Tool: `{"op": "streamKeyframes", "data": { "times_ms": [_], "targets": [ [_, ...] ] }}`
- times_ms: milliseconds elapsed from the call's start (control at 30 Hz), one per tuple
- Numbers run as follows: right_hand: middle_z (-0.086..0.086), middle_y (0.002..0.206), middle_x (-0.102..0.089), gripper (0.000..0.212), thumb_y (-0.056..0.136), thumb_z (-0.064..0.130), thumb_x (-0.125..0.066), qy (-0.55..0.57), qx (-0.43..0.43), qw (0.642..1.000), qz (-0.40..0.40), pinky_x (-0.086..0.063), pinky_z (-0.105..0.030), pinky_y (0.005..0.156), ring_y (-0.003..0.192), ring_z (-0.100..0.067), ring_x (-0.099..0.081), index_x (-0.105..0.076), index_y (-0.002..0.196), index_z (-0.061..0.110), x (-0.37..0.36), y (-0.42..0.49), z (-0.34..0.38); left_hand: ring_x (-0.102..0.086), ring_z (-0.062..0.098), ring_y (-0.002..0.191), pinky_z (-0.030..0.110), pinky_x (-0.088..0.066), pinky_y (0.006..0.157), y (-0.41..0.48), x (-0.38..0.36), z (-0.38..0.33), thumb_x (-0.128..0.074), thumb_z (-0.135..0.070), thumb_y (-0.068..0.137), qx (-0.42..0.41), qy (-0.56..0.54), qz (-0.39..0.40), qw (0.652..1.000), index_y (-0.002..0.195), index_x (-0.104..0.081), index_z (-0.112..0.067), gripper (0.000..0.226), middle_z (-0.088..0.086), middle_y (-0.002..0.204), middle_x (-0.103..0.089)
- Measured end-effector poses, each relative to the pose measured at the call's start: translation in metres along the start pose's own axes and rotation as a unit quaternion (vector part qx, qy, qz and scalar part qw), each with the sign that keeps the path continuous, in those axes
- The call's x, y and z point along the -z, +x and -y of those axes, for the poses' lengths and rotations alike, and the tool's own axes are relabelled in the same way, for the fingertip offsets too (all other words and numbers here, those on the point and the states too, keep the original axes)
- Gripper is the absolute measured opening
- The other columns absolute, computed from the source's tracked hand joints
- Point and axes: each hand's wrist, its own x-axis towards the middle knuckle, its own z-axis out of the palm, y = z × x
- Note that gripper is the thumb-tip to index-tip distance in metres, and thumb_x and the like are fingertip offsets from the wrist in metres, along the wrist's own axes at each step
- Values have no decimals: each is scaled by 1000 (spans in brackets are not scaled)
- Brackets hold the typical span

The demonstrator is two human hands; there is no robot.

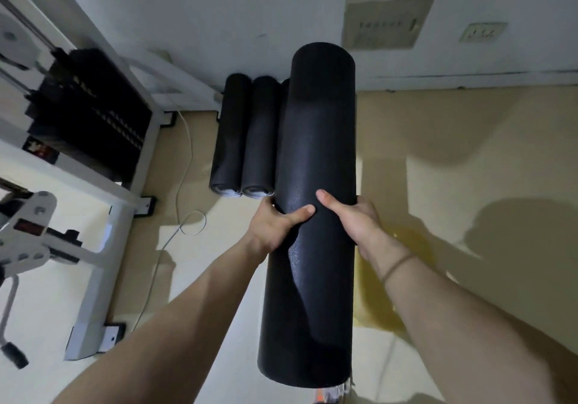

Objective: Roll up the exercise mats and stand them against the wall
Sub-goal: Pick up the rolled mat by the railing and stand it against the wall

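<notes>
Rolled mat held in both hands, long axis aimed at the wall.
Left hand (275, 225) and right hand (356, 220) grip clamped on rolled mat (316, 153) near mid-length, equally near; beyond, standing rolls (244, 134) against wall (219, 12), just left.

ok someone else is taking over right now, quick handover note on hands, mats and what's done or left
Left hand and right hand: both gripping the black rolled mat around its middle, held up in the air and pointing toward the wall.
Done: two rolled mats already stand side by side at the wall; a third seems to sit just behind the held one, mostly hidden.
Left: stand the held mat beside them, right of the row. No unrolled mats are in view.
</notes>
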Motion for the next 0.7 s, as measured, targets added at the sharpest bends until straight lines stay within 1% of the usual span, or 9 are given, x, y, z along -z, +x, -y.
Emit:
{"op": "streamKeyframes", "data": {
  "times_ms": [33, 133, 167, 200, 300, 367, 433, 567, 700],
  "targets": [
    [5, 100, -79, 61, 65, 53, -93, 3, 0, 1000, -5, -59, -21, 63, 84, -10, -77, -73, 110, 18, -1, 22, 6, -75, 11, 95, 28, -58, 88, 24, -2, -7, -91, -38, 73, 2, -2, 1, 1000, 110, -62, -23, 49, -2, 109, -76],
    [4, 109, -78, 94, 46, 67, -94, 9, 10, 999, -35, -64, -35, 83, 93, -15, -77, -68, 122, 18, -6, 87, 23, -71, 14, 106, 34, -56, 96, 97, -7, -23, -92, -65, 53, 18, 12, -1, 1000, 130, -56, -17, 98, -2, 119, -73],
    [4, 112, -77, 104, 42, 69, -95, 11, 11, 999, -49, -63, -39, 88, 97, -16, -76, -64, 127, 17, -9, 109, 29, -71, 14, 107, 35, -56, 97, 125, -8, -26, -92, -70, 48, 18, 18, -2, 1000, 131, -55, -17, 105, -2, 120, -73],
    [4, 114, -76, 106, 43, 67, -96, 15, 11, 998, -59, -63, -41, 89, 98, -17, -76, -60, 130, 17, -12, 132, 33, -71, 13, 106, 35, -56, 97, 152, -9, -31, -91, -73, 45, 21, 24, -2, 999, 130, -56, -17, 108, -3, 119, -73],
    [4, 111, -75, 75, 63, 46, -96, 3, 7, 997, -77, -62, -32, 80, 92, -13, -75, -60, 122, 18, -19, 207, 50, -71, 14, 104, 37, -58, 94, 241, -13, -43, -89, -79, 38, 41, 43, -1, 998, 127, -55, -17, 114, -1, 117, -73],
    [6, 111, -74, 66, 70, 40, -94, 5, 7, 997, -79, -61, -24, 74, 93, -11, -73, -61, 123, 21, -23, 260, 57, -69, 15, 107, 37, -57, 95, 302, -16, -45, -89, -80, 31, 61, 34, 2, 998, 129, -50, -19, 121, -2, 119, -71],
    [6, 112, -74, 57, 77, 31, -91, 5, 2, 997, -81, -58, -15, 67, 95, -9, -73, -62, 125, 20, -24, 314, 57, -69, 15, 107, 37, -58, 95, 358, -22, -42, -90, -79, 29, 86, 42, 14, 995, 128, -51, -25, 119, -3, 121, -70],
    [4, 115, -72, 54, 79, 28, -89, 11, -13, 996, -89, -57, -20, 70, 98, -13, -72, -62, 125, 22, -22, 416, 41, -67, 15, 109, 37, -56, 98, 456, -42, -30, -83, -78, 40, 94, 100, 41, 990, 131, -51, -29, 108, -7, 119, -68],
    [0, 119, -73, 56, 79, 27, -89, -7, -20, 996, -90, -60, -37, 88, 104, -20, -73, -64, 129, 19, -11, 513, 18, -65, 21, 115, 41, -55, 99, 542, -78, -11, -74, -80, 43, 92, 139, 32, 986, 135, -54, -26, 109, -4, 127, -64]
  ]
}}
